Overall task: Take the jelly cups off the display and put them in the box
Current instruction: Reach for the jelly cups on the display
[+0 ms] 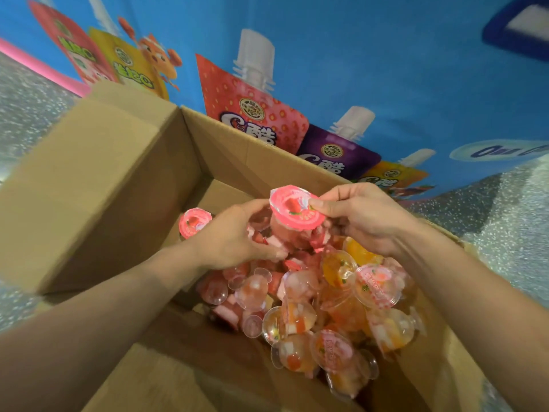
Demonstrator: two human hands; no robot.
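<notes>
An open cardboard box [246,150] stands below me, holding a heap of several clear jelly cups [332,307] with fruit pieces. Both hands are over the heap inside the box. My right hand [365,218] pinches the rim of a jelly cup with a pink lid [292,208], thumb on the lid. My left hand [237,236] curls round the underside of a bunch of pink jelly cups just below that lid. Another pink-lidded cup [193,221] shows behind my left hand.
The box's left flap [89,185] lies folded outward. Behind the box rises a blue display panel [371,69] printed with pouch drinks. Speckled grey floor [511,233] surrounds the box.
</notes>
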